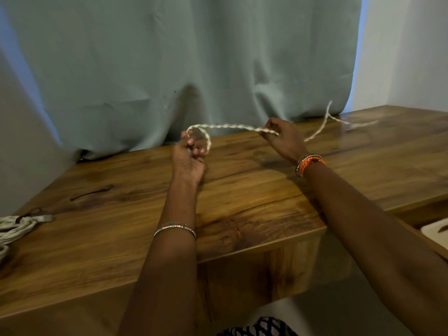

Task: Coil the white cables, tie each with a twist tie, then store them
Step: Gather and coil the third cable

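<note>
1. While the left hand (188, 151) grips the first loop of the white cable (232, 127) above the counter (242, 190), coiling is only beginning.
2. The right hand (278, 134) pinches the cable farther along; next, I judge, it must bring this length to the left.

We see bare forearms, no sleeves. Left wrist (175, 229): thin beaded bangles w/ red-green bits. Right wrist (310, 164): orange corded bands. At 6 o'clock, patterned navy-white garment (261, 327), prob. clothing.

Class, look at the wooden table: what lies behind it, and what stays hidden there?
Behind the wooden table hangs a grey-green curtain, its hem bunched on the far edge. Pale wall shows beside it. Whatever stands behind the curtain is covered.
</note>
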